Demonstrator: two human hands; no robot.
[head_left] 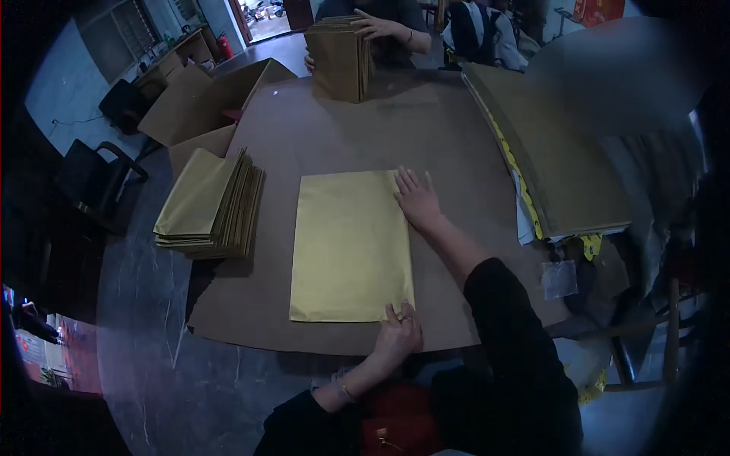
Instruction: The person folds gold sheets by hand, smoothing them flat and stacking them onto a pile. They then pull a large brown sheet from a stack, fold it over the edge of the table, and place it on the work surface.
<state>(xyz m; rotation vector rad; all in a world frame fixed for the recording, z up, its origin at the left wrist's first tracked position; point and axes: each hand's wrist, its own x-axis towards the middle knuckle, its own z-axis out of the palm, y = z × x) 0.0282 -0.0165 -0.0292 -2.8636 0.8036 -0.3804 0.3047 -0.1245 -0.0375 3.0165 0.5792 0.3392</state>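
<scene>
A flat yellow kraft paper bag lies lengthwise before me on the cardboard-covered table. My right hand rests open at its upper right corner, fingers stretched out and laid over the edge. Down at the lower right corner, my left hand is closed, its curled fingers pinching the bag's edge. To the left stands a thick stack of similar paper bags, slightly fanned along its right side.
Across the table a co-worker's hands hold an upright bundle of paper bags. An open cardboard box stands at the back left. Large stacked brown sheets with yellow edging lie on the right, near a small clear plastic bag.
</scene>
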